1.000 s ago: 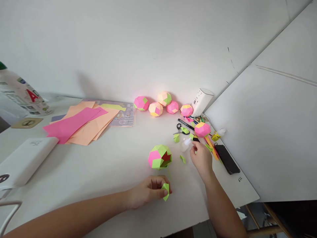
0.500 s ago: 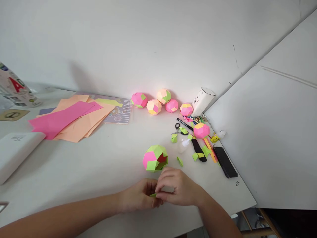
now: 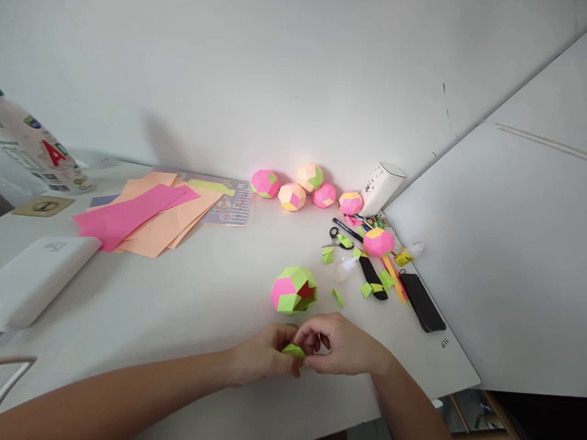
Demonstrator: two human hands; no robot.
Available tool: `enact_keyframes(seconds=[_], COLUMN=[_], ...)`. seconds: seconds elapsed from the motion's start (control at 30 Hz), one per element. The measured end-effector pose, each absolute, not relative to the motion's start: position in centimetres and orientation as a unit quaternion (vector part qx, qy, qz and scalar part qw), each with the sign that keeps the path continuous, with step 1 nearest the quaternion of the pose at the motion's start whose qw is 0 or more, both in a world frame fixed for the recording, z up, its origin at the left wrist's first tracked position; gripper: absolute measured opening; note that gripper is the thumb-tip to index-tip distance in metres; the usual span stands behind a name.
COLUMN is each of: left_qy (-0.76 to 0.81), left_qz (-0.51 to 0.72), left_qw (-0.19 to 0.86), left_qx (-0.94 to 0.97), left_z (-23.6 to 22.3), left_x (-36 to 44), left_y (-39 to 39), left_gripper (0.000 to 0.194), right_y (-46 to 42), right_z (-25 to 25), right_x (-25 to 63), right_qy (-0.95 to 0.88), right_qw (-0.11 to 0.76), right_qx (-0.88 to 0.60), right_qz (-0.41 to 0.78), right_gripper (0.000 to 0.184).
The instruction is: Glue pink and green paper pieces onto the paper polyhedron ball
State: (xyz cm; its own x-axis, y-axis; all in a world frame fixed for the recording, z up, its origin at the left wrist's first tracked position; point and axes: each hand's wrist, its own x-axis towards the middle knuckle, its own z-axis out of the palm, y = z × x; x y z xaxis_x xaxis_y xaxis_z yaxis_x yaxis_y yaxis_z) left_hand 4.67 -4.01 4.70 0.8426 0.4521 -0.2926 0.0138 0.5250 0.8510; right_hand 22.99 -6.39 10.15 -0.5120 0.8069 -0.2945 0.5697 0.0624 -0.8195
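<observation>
A small folded piece of green paper (image 3: 294, 351) is pinched between the thumb and fingers of my left hand (image 3: 261, 355). My right hand (image 3: 343, 345) meets it from the other side, its fingers curled and its fingertips at the paper's right edge. Just beyond both hands sits a green and pink faceted paper ball (image 3: 287, 287), with an opening on its right side showing a red inside. Beside that ball lies a loose folded green piece (image 3: 338, 297). More green pieces (image 3: 328, 255) are scattered near the scissors (image 3: 334, 234).
Several finished paper balls (image 3: 291, 197) line the wall. On the right are a clear glue bottle (image 3: 345, 269), a black-handled cutter (image 3: 371, 276), a yellow bottle (image 3: 406, 254) and a black phone (image 3: 422, 302). Coloured paper sheets (image 3: 156, 223) and a white box (image 3: 46, 275) occupy the left.
The green piece shows more fully between my hands, and my right fingers have shifted around its edge. The whole view has moved slightly, so things sit further right.
</observation>
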Motion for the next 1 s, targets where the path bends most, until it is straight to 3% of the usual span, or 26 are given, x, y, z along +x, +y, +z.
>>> enact_keyframes(seconds=[0.17, 0.43, 0.57, 0.63, 0.73, 0.8, 0.9, 1.0], left_qy=[0.254, 0.246, 0.236, 0.241, 0.215, 0.198, 0.264, 0.304], left_qz=[0.151, 0.161, 0.172, 0.213, 0.394, 0.497, 0.529, 0.457], left_qw=[0.841, 0.839, 0.813, 0.737, 0.456, 0.295, 0.176, 0.212], left_qx=[0.453, 0.457, 0.503, 0.594, 0.768, 0.792, 0.787, 0.808], left_z=[4.2, 3.9, 3.2, 3.1, 3.3, 3.5, 3.1, 1.7], left_x=[4.7, 4.8, 4.6, 4.0, 2.9, 2.4, 2.4, 2.9], left_y=[-4.1, -4.2, -4.5, -4.7, -4.8, -4.4, -2.9, -0.7], left_gripper=[0.017, 0.032, 0.044, 0.040, 0.019, 0.017, 0.047, 0.087], right_y=[-6.2, -6.2, -6.0, -5.5, -4.4, -3.5, -2.5, -2.1], right_z=[10.0, 10.0, 9.9, 10.0, 9.6, 9.1, 7.8, 6.9], right_x=[23.1, 23.0, 23.5, 24.1, 25.2, 25.6, 25.7, 25.3], right_qy=[-0.677, -0.668, -0.664, -0.638, -0.561, -0.514, -0.470, -0.457], right_qw=[0.115, 0.127, 0.145, 0.179, 0.277, 0.335, 0.378, 0.388], right_qx=[-0.510, -0.512, -0.520, -0.528, -0.517, -0.510, -0.507, -0.505], right_qz=[0.518, 0.526, 0.517, 0.531, 0.584, 0.602, 0.615, 0.621], right_gripper=[0.019, 0.019, 0.009, 0.011, 0.022, 0.026, 0.031, 0.033])
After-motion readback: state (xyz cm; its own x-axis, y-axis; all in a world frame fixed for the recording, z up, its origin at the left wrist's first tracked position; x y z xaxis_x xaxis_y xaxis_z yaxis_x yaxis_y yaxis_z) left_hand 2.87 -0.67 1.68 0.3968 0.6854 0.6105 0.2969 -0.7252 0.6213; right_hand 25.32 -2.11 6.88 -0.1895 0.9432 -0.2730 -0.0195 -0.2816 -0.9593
